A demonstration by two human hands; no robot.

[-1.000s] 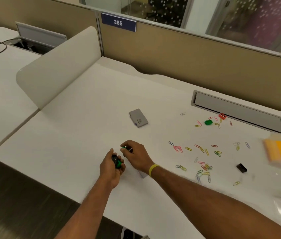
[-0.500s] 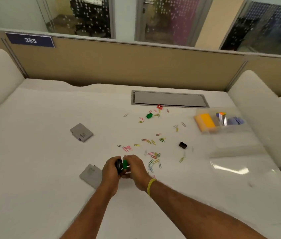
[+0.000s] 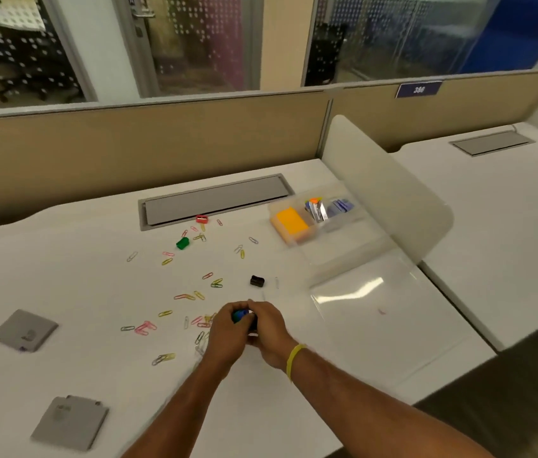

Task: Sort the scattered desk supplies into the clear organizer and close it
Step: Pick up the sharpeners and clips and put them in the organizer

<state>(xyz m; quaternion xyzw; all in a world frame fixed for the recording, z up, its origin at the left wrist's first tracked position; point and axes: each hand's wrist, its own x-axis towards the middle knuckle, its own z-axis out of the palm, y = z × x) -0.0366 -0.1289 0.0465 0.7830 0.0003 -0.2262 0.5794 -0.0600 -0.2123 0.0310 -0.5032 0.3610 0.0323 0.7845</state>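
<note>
My left hand (image 3: 224,338) and my right hand (image 3: 269,332) meet over the white desk (image 3: 79,292), and together they grip small green and black sharpeners (image 3: 240,316). Which hand holds which piece is hidden by the fingers. Several coloured paper clips (image 3: 195,295) lie scattered around and behind the hands. Loose on the desk lie a black sharpener (image 3: 257,281), a green sharpener (image 3: 182,242) and a red sharpener (image 3: 201,219). The clear organizer (image 3: 318,223) stands at the back right with its lid (image 3: 363,302) lying open toward me. It holds orange sticky notes (image 3: 290,223) and other small supplies.
Two grey flat cards (image 3: 26,330) (image 3: 69,423) lie on the left of the desk. A grey cable hatch (image 3: 214,201) sits at the back, before the tan partition. A white divider panel (image 3: 389,193) rises right of the organizer. The desk edge runs near me.
My view has swung to the right, so the organizer and divider now sit nearer the middle. Both hands stayed together on the sharpeners and now hover beside the paper clips.
</note>
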